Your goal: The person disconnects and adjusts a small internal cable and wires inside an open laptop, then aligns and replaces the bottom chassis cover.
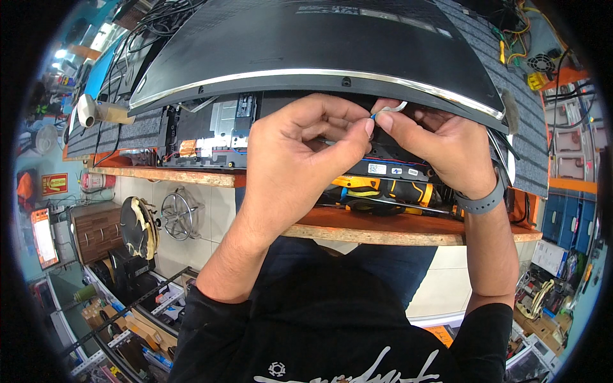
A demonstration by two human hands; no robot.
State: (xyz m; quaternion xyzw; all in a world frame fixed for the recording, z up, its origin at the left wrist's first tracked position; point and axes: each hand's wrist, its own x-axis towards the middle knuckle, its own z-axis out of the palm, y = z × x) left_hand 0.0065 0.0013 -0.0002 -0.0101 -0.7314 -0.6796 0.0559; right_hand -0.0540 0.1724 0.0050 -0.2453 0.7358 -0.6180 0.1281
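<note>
Ribbon (pixel 396 108), white: likely light, limp, easily creased; best held near blue tip (pixel 373 117), left hand (pixel 306 140) and right hand (pixel 440 143) pinching there.

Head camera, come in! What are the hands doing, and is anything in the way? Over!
Right hand pinching pale flat cable. Left hand at its blue tip, grip unclear. Black panel edge close above both.

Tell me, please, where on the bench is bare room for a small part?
The grey ribbed mat looks bare in a strip right of the black panel, beyond the right hand. Crowded: yellow-black tools nearer the person, black cables at upper left.
</note>
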